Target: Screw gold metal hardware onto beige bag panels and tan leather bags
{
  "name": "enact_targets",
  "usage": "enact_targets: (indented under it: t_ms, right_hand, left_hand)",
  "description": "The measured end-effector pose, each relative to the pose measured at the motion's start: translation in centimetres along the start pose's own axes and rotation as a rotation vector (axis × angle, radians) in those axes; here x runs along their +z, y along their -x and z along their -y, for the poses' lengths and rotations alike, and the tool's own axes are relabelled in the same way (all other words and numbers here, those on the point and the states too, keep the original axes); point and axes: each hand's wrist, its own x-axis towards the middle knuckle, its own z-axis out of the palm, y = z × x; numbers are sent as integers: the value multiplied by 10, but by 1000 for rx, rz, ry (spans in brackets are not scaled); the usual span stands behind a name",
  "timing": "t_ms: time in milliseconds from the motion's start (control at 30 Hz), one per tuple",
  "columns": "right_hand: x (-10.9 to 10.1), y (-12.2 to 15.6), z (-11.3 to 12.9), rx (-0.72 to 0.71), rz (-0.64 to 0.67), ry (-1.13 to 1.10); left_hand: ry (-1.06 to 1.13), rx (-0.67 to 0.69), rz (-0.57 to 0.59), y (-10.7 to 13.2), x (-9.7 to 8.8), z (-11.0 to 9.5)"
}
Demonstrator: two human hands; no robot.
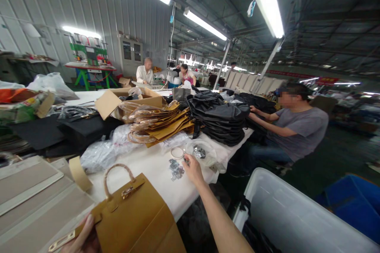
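Observation:
My left hand (82,238) grips the left edge of a mustard-brown handbag piece (138,215). The bag piece has a plastic-wrapped handle (118,170), a gold clasp (128,192) and a strap with a gold metal plate (62,241) that sticks out by my thumb. Over the white table, my right hand (193,169) is closed in a pinch, with something small and dark at the fingertips that is too small to name. Just left of it lies a heap of small metal plates (176,169). A ring (177,152) and an open plastic bag of metal parts (199,151) are beside my fingers.
Behind stand stacks of brown bag pieces (169,122) and black bags (219,114), near a cardboard box (111,102). Grey boards (32,201) lie at left. A white bin (285,205) is at lower right. A co-worker (299,126) sits at right, handling black material.

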Motion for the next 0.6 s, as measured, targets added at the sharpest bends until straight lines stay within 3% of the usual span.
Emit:
enact_targets:
  t_ms: [233,433,600]
  right_hand:
    - [4,10,-6,-118,33,137]
    - [-3,10,-14,-155,34,202]
    - [-4,17,-11,-146,40,193]
  left_hand:
    - [-13,65,51,-1,-7,2]
    - [-39,124,25,6,5,2]
    - [-16,203,120,7,6,8]
